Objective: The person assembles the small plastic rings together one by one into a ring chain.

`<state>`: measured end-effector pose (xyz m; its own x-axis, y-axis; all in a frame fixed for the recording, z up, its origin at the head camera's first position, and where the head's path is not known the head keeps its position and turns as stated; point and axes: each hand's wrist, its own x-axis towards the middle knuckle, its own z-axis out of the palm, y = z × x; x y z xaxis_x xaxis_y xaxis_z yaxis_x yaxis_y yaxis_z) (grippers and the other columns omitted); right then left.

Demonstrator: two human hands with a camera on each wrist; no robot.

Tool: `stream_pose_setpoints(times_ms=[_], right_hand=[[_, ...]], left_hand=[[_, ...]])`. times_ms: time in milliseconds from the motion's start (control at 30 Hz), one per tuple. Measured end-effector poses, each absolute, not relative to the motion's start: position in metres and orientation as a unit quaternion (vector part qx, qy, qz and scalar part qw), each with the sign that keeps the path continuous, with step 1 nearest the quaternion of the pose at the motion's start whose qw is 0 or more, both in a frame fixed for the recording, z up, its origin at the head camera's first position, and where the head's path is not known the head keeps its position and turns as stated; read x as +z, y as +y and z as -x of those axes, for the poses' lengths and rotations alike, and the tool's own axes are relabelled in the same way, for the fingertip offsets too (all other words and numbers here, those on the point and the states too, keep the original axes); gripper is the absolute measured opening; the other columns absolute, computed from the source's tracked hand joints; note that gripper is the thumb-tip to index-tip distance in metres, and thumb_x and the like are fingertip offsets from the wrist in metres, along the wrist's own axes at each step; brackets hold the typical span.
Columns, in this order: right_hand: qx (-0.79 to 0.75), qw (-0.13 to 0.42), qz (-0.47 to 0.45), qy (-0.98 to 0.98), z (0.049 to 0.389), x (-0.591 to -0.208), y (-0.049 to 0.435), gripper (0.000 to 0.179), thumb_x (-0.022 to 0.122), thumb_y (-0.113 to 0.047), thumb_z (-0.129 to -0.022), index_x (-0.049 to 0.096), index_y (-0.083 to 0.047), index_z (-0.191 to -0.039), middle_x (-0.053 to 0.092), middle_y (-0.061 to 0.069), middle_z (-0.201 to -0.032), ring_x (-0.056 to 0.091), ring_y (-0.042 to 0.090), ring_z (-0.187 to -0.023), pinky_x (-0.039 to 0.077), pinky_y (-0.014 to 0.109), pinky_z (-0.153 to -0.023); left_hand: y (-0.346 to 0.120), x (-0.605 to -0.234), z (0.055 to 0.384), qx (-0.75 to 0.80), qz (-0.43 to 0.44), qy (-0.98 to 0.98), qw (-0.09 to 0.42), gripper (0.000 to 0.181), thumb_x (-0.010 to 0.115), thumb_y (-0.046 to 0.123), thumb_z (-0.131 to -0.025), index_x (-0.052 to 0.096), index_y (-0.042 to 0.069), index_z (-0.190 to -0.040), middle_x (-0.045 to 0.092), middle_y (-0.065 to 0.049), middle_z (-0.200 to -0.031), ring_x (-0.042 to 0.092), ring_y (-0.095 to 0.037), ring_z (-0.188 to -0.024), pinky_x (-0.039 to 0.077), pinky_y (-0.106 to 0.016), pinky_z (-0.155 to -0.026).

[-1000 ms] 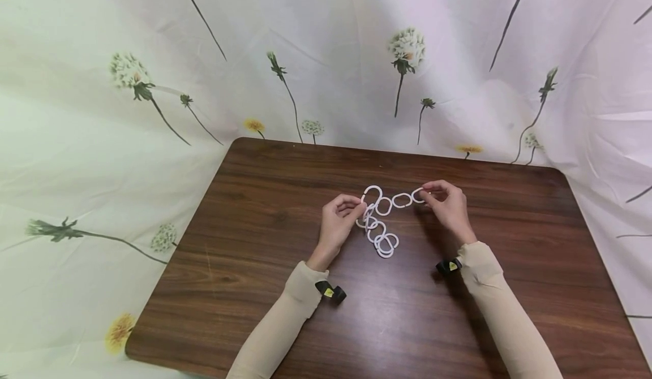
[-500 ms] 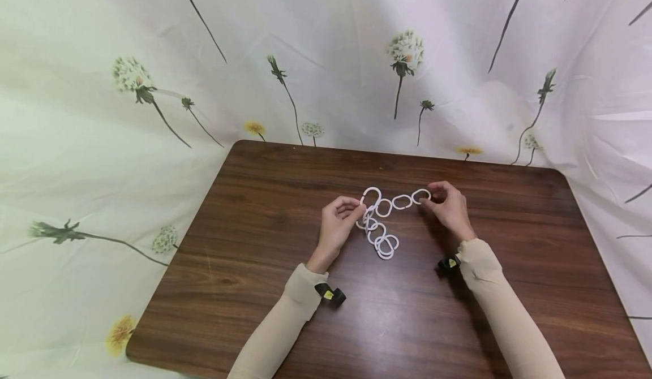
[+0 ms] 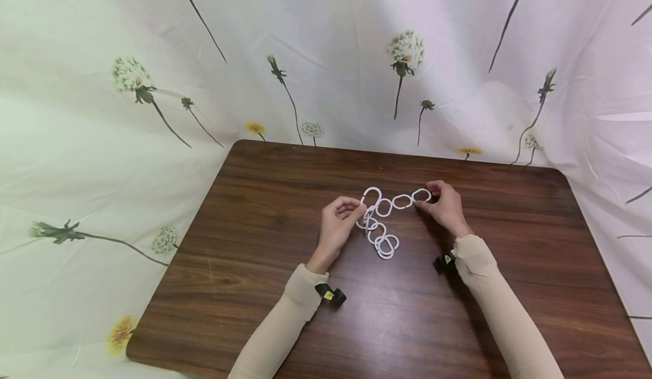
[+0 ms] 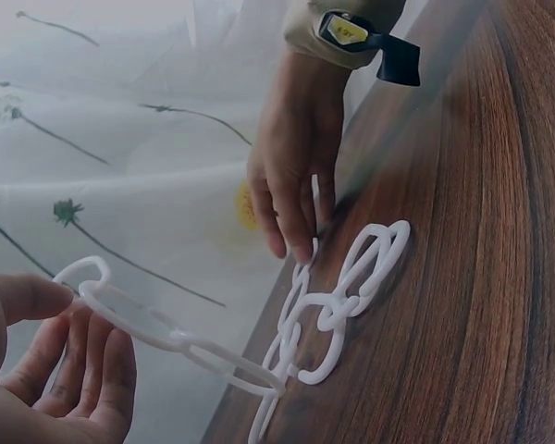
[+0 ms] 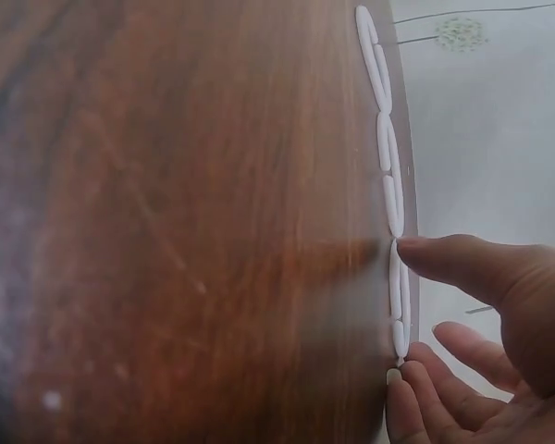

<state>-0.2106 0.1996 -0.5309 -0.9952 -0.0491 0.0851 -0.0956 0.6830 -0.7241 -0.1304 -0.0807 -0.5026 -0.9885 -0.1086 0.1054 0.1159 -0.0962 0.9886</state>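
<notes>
A chain of white plastic links [image 3: 402, 195] lies on the brown table, part stretched to the right and part bunched nearer the person. My left hand [image 3: 336, 220] pinches one link between thumb and fingertips. In the left wrist view, the links beside this hand [image 4: 69, 356] rise off the table and slope down to the rest. At the right end of the chain is my right hand [image 3: 445, 206], its thumb and fingers spread along the end link [image 3: 422, 190]. The right wrist view shows the thumb [image 5: 444, 259] touching one end of that link, the fingertips at its other end.
The wood-grain table [image 3: 244, 209] meets a pale curtain [image 3: 346, 73] with printed dandelions behind and at the sides. The bunched links [image 3: 385, 257] overlap one another between the hands. A black wrist strap sits on each sleeve.
My right hand has loosened its pinch on the end link, and its thumb has shifted left along it. The right forearm moved slightly left. My left hand stays in place.
</notes>
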Motion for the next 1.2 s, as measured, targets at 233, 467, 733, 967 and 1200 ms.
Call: stream_pose_setpoints(times_ms=[233,467,733,967,1200], right_hand=[[0.375,0.025,-0.046,-0.925,0.2149,-0.5292,0.1952,0.059,0.085,-0.013,-0.085,0.060,0.008,-0.134,0.063,0.031,-0.128,0.061,0.046,-0.120,0.048,0.055,-0.106],[0.370,0.023,-0.040,-0.928,0.2179,-0.5277,0.1930,0.057,0.084,-0.012,-0.085,0.061,0.007,-0.133,0.063,0.031,-0.127,0.061,0.045,-0.119,0.047,0.055,-0.107],[0.371,0.027,-0.024,-0.928,0.2160,-0.5291,0.1940,0.057,0.088,-0.013,-0.081,0.065,0.006,-0.130,0.065,0.030,-0.120,0.063,0.044,-0.113,0.048,0.053,-0.102],[0.368,0.035,-0.030,-0.929,0.2127,-0.5284,0.1950,0.052,0.091,-0.018,-0.080,0.071,0.004,-0.122,0.069,0.027,-0.113,0.066,0.041,-0.105,0.051,0.048,-0.092],[0.342,0.034,-0.042,-0.938,0.2080,-0.5258,0.1970,0.047,0.090,-0.026,-0.081,0.073,0.004,-0.114,0.075,0.024,-0.101,0.066,0.040,-0.095,0.050,0.050,-0.087]], left_hand=[[-0.0808,-0.5028,0.1299,-0.738,-0.001,-0.671,0.073,0.019,0.078,0.000,-0.090,0.070,-0.012,-0.102,0.071,-0.033,-0.100,0.068,-0.004,-0.079,0.058,-0.015,-0.075],[-0.0795,-0.5031,0.1302,-0.741,0.001,-0.668,0.070,0.019,0.078,-0.001,-0.090,0.070,-0.012,-0.103,0.073,-0.028,-0.099,0.069,-0.003,-0.079,0.058,-0.016,-0.074],[-0.0787,-0.5034,0.1301,-0.746,0.001,-0.662,0.067,0.018,0.076,-0.003,-0.091,0.069,-0.014,-0.102,0.072,-0.031,-0.099,0.068,-0.002,-0.077,0.057,-0.014,-0.072],[-0.0784,-0.5053,0.1310,-0.746,0.007,-0.663,0.067,0.018,0.077,-0.002,-0.090,0.069,-0.013,-0.103,0.073,-0.028,-0.097,0.069,-0.003,-0.077,0.057,-0.015,-0.072],[-0.0790,-0.5043,0.1295,-0.742,0.007,-0.667,0.066,0.018,0.077,-0.002,-0.091,0.069,-0.013,-0.103,0.073,-0.027,-0.098,0.069,-0.003,-0.078,0.058,-0.015,-0.073]])
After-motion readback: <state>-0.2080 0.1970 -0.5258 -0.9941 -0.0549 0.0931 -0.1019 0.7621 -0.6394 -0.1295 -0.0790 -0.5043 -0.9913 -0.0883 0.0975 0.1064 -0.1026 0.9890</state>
